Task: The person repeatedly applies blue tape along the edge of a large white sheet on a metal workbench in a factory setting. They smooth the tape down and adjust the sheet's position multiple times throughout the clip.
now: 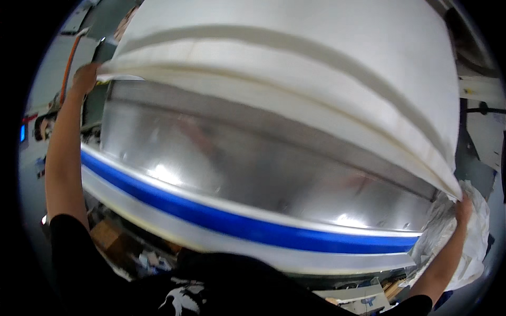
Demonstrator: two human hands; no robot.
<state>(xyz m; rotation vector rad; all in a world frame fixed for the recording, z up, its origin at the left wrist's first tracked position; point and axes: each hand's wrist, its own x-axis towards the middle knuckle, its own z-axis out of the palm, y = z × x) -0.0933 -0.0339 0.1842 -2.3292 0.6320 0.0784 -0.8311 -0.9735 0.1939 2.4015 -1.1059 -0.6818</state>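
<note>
White sheet [295,58] lies beyond and partly over a shiny metal plate [237,158], its near edge bowed between the left hand [87,78] and the right hand [464,209], each closed on one end of that edge; it looks light, soft and floppy, likely to sag mid-span, so the two corners seem the best hold. By the right hand sits a crumpled white bag [477,237]; what it holds, if anything, I cannot tell.
</note>
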